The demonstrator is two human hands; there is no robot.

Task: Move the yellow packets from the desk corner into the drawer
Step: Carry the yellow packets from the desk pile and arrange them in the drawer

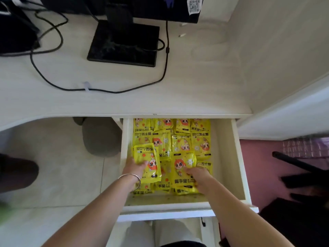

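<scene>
The white drawer [229,157] is pulled out below the desk edge, and several yellow packets [181,139] with a cartoon face lie in rows inside it. My left hand [133,166], with a silver bangle on the wrist, grips one yellow packet [147,159] near the drawer's left side, slightly tilted above the others. My right hand [197,174] rests on another yellow packet [183,168] in the front right of the pile, fingers curled on its edge. No packets show on the desk top [195,86].
A black monitor base [122,43] and cables [99,90] sit on the desk's back left. A white wall panel [277,50] bounds the desk on the right. Grey slippers [101,136] lie on the tiled floor left of the drawer; dark chair legs [293,163] stand at right.
</scene>
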